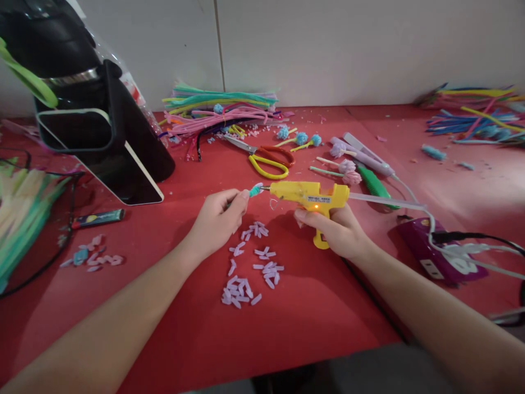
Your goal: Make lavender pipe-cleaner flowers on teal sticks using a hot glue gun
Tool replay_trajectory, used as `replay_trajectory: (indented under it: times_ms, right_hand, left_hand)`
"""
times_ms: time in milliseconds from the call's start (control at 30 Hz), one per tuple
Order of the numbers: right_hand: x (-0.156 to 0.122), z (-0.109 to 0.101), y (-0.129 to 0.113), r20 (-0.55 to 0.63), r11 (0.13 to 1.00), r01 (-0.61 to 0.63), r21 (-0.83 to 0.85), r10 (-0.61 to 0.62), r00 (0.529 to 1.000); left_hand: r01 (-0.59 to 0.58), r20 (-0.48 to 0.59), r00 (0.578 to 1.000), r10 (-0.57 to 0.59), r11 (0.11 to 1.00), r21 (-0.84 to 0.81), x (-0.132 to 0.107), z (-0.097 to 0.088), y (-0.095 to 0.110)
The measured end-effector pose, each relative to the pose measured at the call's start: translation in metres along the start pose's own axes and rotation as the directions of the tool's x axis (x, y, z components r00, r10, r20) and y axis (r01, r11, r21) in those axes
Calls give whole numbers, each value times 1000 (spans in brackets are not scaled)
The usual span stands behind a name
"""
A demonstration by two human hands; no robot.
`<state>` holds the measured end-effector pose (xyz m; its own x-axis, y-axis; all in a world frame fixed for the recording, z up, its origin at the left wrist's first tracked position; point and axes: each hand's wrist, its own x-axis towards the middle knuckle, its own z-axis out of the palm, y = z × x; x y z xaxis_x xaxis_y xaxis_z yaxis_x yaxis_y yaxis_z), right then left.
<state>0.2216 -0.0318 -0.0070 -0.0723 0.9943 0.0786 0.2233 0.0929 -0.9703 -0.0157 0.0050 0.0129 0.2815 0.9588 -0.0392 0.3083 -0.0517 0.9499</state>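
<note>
My left hand pinches a short teal pipe cleaner stem with a bit of lilac at its tip. In my right hand is a yellow hot glue gun, its orange light lit and a clear glue stick jutting from the back. The gun's metal nozzle points left and meets or nearly meets the stem's tip; I cannot tell which. Below the hands lie several small lilac pipe cleaner pieces in loose clusters on the red tabletop.
Scissors lie behind the nozzle, near pipe cleaner bundles and blue-headed flowers. To the right are lilac flowers, a lilac corded tool and a purple power strip. A black holder stands left, beside a small tube.
</note>
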Motion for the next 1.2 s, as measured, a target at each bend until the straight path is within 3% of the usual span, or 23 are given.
replay_trajectory:
  times_ms: [1200]
  right_hand:
    - [1, 0, -1, 19, 1000, 16, 3, -16, 1000]
  left_hand:
    - [7, 7, 1000, -7, 1000, -18, 0, 0, 2]
